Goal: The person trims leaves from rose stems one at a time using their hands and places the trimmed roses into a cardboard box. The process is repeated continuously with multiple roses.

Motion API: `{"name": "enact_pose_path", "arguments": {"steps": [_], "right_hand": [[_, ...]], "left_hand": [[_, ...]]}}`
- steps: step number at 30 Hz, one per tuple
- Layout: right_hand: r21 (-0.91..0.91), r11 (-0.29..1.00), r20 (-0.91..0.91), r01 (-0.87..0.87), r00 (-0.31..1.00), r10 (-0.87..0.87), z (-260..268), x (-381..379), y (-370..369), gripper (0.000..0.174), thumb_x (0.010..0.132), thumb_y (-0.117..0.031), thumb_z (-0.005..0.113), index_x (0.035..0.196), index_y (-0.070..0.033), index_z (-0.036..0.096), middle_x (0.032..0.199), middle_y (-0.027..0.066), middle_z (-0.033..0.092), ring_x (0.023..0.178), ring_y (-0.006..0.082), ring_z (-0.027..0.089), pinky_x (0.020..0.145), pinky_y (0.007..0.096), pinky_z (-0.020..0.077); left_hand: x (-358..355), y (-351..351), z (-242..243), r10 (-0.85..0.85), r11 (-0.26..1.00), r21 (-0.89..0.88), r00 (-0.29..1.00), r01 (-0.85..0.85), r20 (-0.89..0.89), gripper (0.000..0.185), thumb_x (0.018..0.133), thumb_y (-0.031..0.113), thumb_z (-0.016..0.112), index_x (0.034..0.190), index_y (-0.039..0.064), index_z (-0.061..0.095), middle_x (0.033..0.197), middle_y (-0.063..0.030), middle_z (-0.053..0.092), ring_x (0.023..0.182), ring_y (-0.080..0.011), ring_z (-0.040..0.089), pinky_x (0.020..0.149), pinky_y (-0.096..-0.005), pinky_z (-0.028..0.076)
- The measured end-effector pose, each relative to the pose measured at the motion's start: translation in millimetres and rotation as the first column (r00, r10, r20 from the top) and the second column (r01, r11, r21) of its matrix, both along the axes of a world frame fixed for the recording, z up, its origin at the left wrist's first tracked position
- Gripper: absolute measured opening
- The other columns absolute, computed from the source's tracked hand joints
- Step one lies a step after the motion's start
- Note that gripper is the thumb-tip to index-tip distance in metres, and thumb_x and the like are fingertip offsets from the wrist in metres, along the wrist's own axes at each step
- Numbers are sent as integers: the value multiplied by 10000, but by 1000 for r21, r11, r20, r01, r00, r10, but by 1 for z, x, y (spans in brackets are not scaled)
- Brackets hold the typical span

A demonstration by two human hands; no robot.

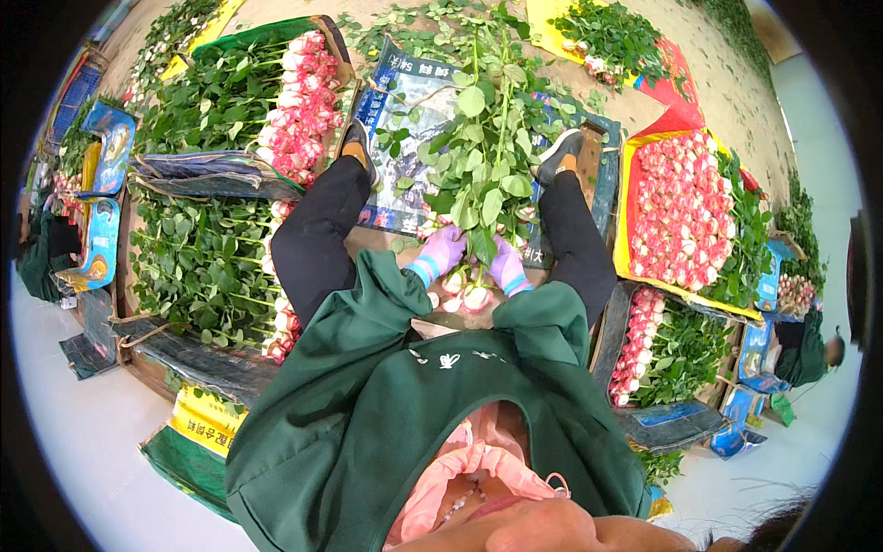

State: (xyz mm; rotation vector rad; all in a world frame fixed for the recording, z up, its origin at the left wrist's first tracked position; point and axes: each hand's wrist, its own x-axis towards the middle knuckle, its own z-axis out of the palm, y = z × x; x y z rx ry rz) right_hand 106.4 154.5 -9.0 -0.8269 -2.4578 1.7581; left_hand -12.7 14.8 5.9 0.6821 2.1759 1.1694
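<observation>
Between the knees lies a bunch of leafy roses (493, 165), its stems pointing away and its pink-and-white blooms (472, 295) close to the body. My left hand (447, 250), in a lilac glove, is at the bunch's left side just beyond the blooms, fingers curled at the leaves. On the other side my right hand (508, 263), gloved alike, is at the bunch's right side, its fingertips partly hidden by leaves. Whether either hand grips stems cannot be made out. Under the bunch is a printed woven plastic sheet (407, 159); more rose heads show beside the hands.
Lined containers of pink-and-white roses (300, 110) stand at left. A yellow-edged container holds packed roses (683, 207) at right, with another rose-filled container (638, 345) nearer. Loose leaves litter the floor (724, 90). Other people (48, 255) are at the far left and far right (804, 352).
</observation>
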Motion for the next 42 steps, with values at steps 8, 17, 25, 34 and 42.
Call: {"name": "enact_pose_path", "arguments": {"steps": [8, 17, 25, 34, 42], "right_hand": [[-435, 897, -5, 84, 995, -95, 88, -10, 11, 254, 946, -204, 478, 1056, -3, 587, 944, 77, 654, 855, 153, 607, 715, 305, 492], [-958, 280, -212, -53, 790, -575, 236, -28, 48, 287, 911, -184, 583, 1125, 6, 566, 1019, 66, 633, 754, 67, 588, 590, 188, 505], [-917, 384, -278, -109, 864, -419, 275, -2, 78, 368, 953, -254, 510, 1176, 39, 509, 720, -55, 540, 562, 42, 481, 458, 173, 416], [-837, 450, -450, -311, 859, -243, 278, 27, 164, 423, 965, -285, 476, 1236, 40, 481, 743, -61, 492, 540, 22, 401, 468, 164, 343], [361, 915, 383, 181, 866, -322, 26, 119, 237, 443, 881, -466, 480, 879, -36, 584, 866, 201, 634, 843, 385, 608, 798, 454, 458]], "left_hand": [[-29, -7, 7, -103, 986, 152, 957, 63, 272, 138, 885, 94, 512, 985, 5, 546, 733, -49, 606, 564, -145, 576, 462, -281, 456], [-33, -9, 72, -30, 926, 256, 621, -278, 784, 266, 910, 77, 407, 1136, 9, 529, 1015, -146, 650, 797, -249, 676, 585, -309, 569], [-23, 6, 56, 18, 942, 195, 622, -273, 783, 200, 879, 95, 515, 1050, 45, 605, 894, -69, 674, 689, -155, 661, 499, -276, 543], [-19, 15, 38, 97, 964, 96, 666, -247, 739, 169, 910, 133, 501, 1017, 62, 611, 833, -65, 672, 617, -163, 654, 461, -252, 496], [-26, 17, 23, 30, 962, 156, 650, -226, 759, 211, 919, 90, 445, 1081, 44, 572, 883, -73, 662, 674, -197, 653, 551, -309, 537]]}}
